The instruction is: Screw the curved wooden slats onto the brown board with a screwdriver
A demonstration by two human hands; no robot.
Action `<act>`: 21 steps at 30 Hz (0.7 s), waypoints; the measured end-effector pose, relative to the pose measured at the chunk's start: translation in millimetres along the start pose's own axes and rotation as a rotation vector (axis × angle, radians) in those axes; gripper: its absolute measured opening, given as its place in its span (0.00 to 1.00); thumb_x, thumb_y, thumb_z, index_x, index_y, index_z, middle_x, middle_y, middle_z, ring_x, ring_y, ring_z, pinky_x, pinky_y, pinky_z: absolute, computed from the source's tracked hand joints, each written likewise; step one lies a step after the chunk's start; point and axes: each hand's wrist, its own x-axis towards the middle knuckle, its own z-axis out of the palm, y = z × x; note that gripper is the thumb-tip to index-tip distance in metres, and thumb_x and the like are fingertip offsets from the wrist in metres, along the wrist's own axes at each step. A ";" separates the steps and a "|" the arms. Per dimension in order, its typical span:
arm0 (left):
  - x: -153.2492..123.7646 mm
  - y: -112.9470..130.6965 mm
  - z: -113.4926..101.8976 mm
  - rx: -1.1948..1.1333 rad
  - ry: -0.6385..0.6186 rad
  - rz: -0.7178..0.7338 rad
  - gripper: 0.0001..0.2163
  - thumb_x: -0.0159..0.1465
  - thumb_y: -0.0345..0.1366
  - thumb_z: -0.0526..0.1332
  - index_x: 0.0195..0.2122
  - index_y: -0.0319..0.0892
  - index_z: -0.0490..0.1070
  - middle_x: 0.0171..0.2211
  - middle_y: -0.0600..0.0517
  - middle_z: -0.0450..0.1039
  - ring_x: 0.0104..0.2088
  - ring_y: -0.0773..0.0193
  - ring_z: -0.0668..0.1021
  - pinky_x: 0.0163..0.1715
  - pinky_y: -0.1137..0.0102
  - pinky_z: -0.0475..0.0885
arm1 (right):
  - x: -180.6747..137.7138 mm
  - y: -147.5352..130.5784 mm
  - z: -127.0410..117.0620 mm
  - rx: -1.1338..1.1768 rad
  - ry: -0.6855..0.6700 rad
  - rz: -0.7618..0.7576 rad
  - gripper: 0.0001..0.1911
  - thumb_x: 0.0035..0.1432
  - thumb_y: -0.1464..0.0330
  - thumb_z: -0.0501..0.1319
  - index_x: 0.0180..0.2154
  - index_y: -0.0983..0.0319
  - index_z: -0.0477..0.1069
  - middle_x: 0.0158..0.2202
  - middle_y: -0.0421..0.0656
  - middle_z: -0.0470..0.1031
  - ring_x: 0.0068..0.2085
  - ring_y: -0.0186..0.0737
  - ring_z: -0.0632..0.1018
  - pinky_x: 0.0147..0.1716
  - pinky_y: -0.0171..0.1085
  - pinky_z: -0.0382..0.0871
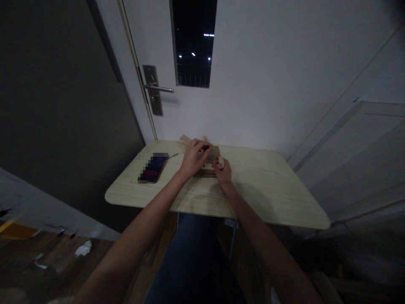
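A small wooden box-like piece rests on the table in front of me, partly covered by my hands. My left hand curves over its left side, with fingers and thumb bent round its upper part. At the right side, my right hand pinches a small pale wooden part close against the piece. A brown wooden panel stands up behind, between the two hands. The exact contact of the left fingertips is too dark to make out.
On the pale wooden table, a phone lies at the left beside a thin pointed tool. Pale wooden strips lie behind my left hand. A white door with a metal handle stands behind the table.
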 end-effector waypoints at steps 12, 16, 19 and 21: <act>-1.1 -3.5 2.5 -0.030 -0.002 -0.014 0.11 0.64 0.26 0.55 0.45 0.41 0.71 0.41 0.48 0.76 0.42 0.63 0.77 0.44 0.67 0.73 | 0.1 -2.1 -1.3 0.001 0.009 0.001 0.20 0.50 0.54 0.62 0.39 0.61 0.69 0.40 0.48 0.76 0.41 0.45 0.76 0.49 0.49 0.70; -1.4 -3.0 2.9 0.001 0.025 0.016 0.08 0.64 0.30 0.59 0.45 0.43 0.72 0.44 0.48 0.72 0.47 0.60 0.75 0.48 0.64 0.73 | -0.5 -3.0 -1.9 0.002 0.002 -0.003 0.20 0.51 0.55 0.63 0.41 0.61 0.69 0.41 0.47 0.77 0.42 0.45 0.76 0.49 0.49 0.70; -2.2 -4.2 4.5 0.031 0.072 0.012 0.10 0.62 0.34 0.65 0.45 0.44 0.73 0.47 0.46 0.66 0.49 0.59 0.73 0.46 0.64 0.73 | -0.5 -1.6 -1.9 0.016 -0.009 -0.007 0.21 0.51 0.54 0.62 0.42 0.61 0.69 0.40 0.48 0.76 0.41 0.45 0.76 0.49 0.49 0.71; -2.6 -5.6 5.5 0.041 0.082 0.010 0.11 0.61 0.33 0.67 0.44 0.44 0.73 0.46 0.47 0.65 0.47 0.60 0.72 0.44 0.65 0.73 | -0.1 0.2 -1.5 0.022 -0.011 -0.002 0.21 0.50 0.54 0.62 0.41 0.62 0.69 0.40 0.48 0.76 0.41 0.46 0.76 0.49 0.50 0.71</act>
